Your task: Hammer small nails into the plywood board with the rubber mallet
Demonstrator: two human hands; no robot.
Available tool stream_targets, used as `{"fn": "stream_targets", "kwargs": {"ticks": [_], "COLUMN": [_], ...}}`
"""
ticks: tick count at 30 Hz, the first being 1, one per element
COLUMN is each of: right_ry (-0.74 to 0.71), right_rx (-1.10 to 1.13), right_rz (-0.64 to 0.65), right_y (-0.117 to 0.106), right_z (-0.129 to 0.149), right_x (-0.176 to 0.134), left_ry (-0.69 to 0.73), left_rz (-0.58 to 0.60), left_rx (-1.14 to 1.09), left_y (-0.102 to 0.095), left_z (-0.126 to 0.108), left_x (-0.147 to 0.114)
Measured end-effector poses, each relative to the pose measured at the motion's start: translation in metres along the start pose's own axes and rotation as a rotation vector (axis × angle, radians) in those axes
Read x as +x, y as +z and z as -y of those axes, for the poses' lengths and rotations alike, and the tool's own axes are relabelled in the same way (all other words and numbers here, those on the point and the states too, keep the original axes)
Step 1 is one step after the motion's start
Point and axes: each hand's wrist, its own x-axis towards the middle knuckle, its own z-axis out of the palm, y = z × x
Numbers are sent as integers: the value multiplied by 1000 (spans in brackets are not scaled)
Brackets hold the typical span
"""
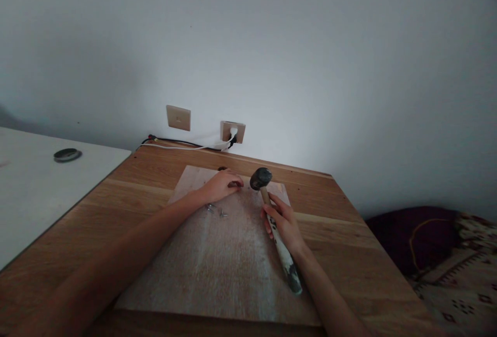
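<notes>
My right hand [284, 222] is wrapped round the wooden handle of a mallet [282, 252]. Its dark, rounded head is raised above the far part of a worn wooden board [217, 269], to the right of my left hand. Near the board's far edge, my left hand [223, 187] has its fingers curled together in a pinch. Whatever lies between those fingertips is too small or hidden to make out. Several small metal nails [210, 207] lie loose on the board just below my left wrist. A small dark round thing [222, 168] shows partly behind that hand.
The board rests on a brown wooden table [334, 244] against a white wall. Cables [182, 145] run along the table's back edge to a wall socket [233, 132]. At the left, a white surface [34, 187] bears a round dark object [67, 155]. Patterned fabric [462, 275] lies at the right.
</notes>
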Motion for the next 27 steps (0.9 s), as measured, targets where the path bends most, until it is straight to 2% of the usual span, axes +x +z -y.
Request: {"fn": "stream_targets", "kwargs": {"ticks": [4,8,12,18,22,27], "right_ry": [12,54,77,33,27,19], "right_rx": [17,31,57,70,64,47], "right_rz": [16,22,32,-24,-8,-14], "right_y": [-3,-4,6,27,25,23], "right_z": [4,28,44,16,5,8], "right_x": [1,1,0,1,2,3], "left_ry": [-39,-120,-134,-132,-133,-187], "left_rz": [7,19,17,17,24,17], "left_rx": [4,-79,-104,-124,-142,-161], "left_y": [0,0,0,1,2,2], "left_z": [-1,-3,-5,-6,-4,-6], "left_x": [0,-1,-1,1,1,1]}}
